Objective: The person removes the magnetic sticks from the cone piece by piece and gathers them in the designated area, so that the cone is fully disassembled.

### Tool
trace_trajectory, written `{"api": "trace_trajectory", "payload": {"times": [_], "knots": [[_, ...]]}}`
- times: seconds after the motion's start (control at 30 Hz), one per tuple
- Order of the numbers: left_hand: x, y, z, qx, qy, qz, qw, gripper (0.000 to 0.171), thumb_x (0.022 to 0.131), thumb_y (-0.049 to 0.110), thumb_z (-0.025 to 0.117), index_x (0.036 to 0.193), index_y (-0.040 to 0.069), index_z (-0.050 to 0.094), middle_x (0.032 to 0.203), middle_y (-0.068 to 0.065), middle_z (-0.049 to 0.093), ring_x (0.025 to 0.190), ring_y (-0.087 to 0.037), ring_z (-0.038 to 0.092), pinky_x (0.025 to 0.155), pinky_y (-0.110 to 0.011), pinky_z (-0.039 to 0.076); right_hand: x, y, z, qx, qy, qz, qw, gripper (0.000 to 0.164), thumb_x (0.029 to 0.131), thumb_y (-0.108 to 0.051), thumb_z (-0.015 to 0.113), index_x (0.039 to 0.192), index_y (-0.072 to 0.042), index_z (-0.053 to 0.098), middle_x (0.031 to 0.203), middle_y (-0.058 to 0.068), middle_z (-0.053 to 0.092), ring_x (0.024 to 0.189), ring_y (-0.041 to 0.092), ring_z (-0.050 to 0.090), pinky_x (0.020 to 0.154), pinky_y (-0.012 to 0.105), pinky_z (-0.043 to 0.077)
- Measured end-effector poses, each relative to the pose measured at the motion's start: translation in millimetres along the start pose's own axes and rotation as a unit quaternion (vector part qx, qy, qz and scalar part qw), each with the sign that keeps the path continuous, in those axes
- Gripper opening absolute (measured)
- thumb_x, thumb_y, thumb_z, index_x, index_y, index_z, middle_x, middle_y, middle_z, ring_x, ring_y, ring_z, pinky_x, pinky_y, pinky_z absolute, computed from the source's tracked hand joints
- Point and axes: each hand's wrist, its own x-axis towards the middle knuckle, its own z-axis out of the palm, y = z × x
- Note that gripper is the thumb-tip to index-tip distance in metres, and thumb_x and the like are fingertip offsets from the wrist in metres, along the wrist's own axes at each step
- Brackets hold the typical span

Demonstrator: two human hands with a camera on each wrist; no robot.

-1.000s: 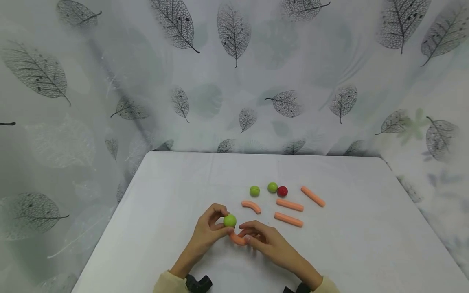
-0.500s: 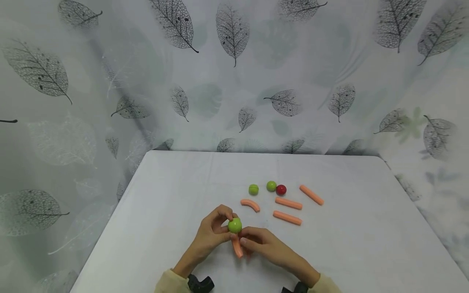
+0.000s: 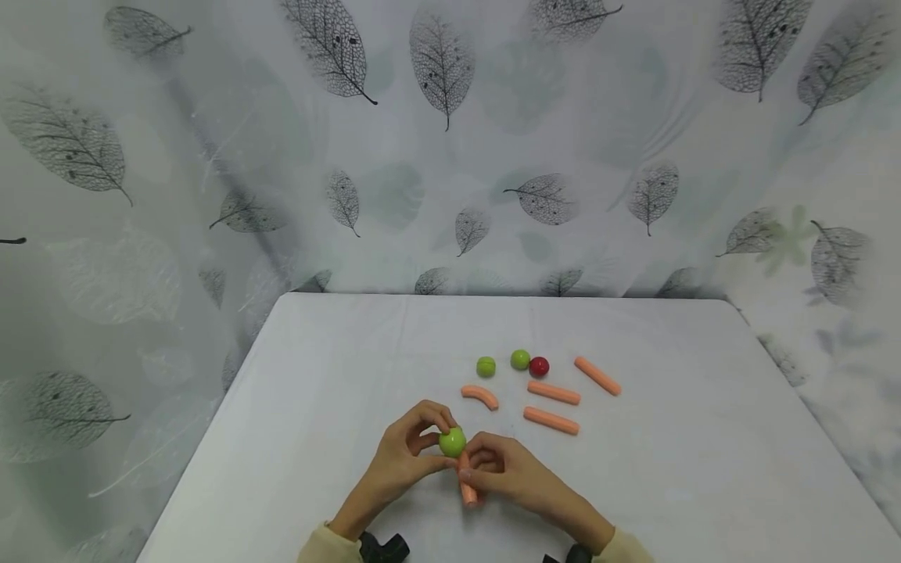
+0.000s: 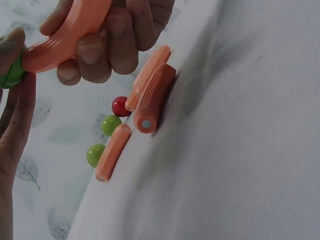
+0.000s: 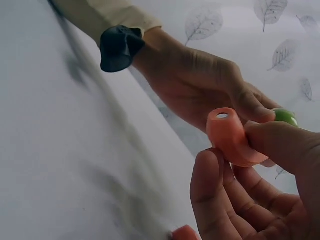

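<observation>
My left hand (image 3: 411, 446) pinches a glossy green ball (image 3: 453, 442) between fingertips and thumb, above the near part of the table. My right hand (image 3: 510, 469) grips a curved orange magnetic rod (image 3: 467, 486) just beside it. In the left wrist view one end of the rod (image 4: 65, 42) meets the green ball (image 4: 15, 72). The right wrist view shows a silvery disc in the free end of the rod (image 5: 227, 137), which points away from the ball. The fingers partly cover both pieces.
Farther back on the white table (image 3: 669, 438) lie three straight orange rods (image 3: 551, 421) and another curved orange rod (image 3: 480, 396). Behind them are a green ball (image 3: 486, 367), a second green ball (image 3: 520, 359) and a red ball (image 3: 539, 367). A leaf-print curtain (image 3: 394, 203) surrounds the table.
The held curved rod has swung from pointing rightward to pointing toward the person, and my right hand now grips it along its length. The held green ball has shifted slightly right and nearer.
</observation>
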Motion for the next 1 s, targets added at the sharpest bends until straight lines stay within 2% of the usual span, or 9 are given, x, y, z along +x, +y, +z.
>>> {"api": "trace_trajectory", "payload": {"times": [0.17,0.37,0.6,1.0], "knots": [[-0.7,2.7,-1.2,0.036,-0.006,0.001,0.9993,0.04,0.081,-0.007,0.083,0.112,0.001,0.059,0.119,-0.022,0.059,0.115,-0.01,0.064,0.09,-0.032,0.061,-3.1,-2.1,-3.6,-0.036,0.026,-0.016,0.999,0.021,0.099,-0.018,0.071,0.112,-0.003,0.064,0.096,-0.001,0.069,0.079,0.003,0.065,0.069,0.019,0.053],[-3.0,2.5,-1.4,0.094,-0.02,0.006,0.9954,0.036,0.085,0.0,0.083,0.113,0.007,0.061,0.12,-0.014,0.063,0.115,-0.012,0.065,0.094,-0.036,0.061,-6.6,-5.0,-5.5,-0.085,0.046,-0.001,0.995,0.024,0.097,-0.023,0.074,0.111,-0.006,0.065,0.09,0.0,0.068,0.073,0.003,0.062,0.063,0.018,0.05],[1.4,1.3,1.4,0.157,-0.027,0.037,0.9865,0.035,0.088,0.0,0.081,0.116,0.009,0.062,0.123,-0.012,0.062,0.115,-0.019,0.067,0.094,-0.036,0.061,-7.7,-9.0,-9.1,-0.127,0.068,-0.005,0.99,0.024,0.096,-0.026,0.075,0.109,-0.009,0.065,0.09,-0.001,0.069,0.07,0.002,0.062,0.06,0.019,0.051],[5.0,-0.5,4.0,0.244,-0.039,0.042,0.9681,0.039,0.088,-0.006,0.078,0.12,0.015,0.066,0.126,-0.004,0.063,0.111,-0.016,0.067,0.089,-0.028,0.061,-13.2,-10.0,-11.3,-0.193,0.101,-0.015,0.976,0.019,0.096,-0.031,0.076,0.102,-0.018,0.064,0.087,-0.003,0.07,0.063,0.003,0.062,0.055,0.021,0.049]]}}
